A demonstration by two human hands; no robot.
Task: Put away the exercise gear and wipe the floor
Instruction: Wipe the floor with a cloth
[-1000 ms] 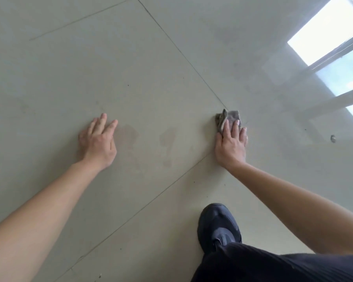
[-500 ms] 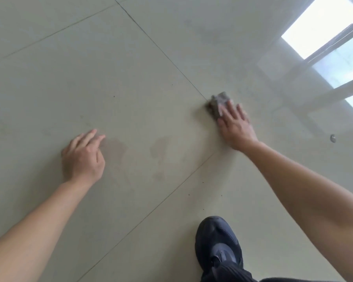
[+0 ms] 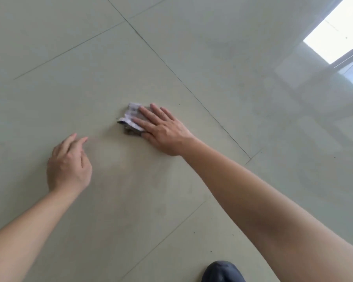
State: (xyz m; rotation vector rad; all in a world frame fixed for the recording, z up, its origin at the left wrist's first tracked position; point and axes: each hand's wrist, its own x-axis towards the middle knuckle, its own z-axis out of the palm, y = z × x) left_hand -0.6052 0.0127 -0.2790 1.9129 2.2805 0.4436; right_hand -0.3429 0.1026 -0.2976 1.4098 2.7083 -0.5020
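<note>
Pale glossy floor tiles (image 3: pixel 202 58) fill the view, crossed by thin dark grout lines (image 3: pixel 183 82), with a bright window reflection (image 3: pixel 338 35) seen toward the far right corner. Both bare forearms are stretched forward. A crumpled cloth (image 3: pixel 130 118) is pressed flat onto the tile near the middle by the right hand (image 3: pixel 163 129), fingers spread wide (part of it is covered). The left hand (image 3: pixel 68 165) is set beside it, apart, fingers loosely curled, holding nothing. A dark shoe tip (image 3: pixel 222 271) shows at the near edge.
</note>
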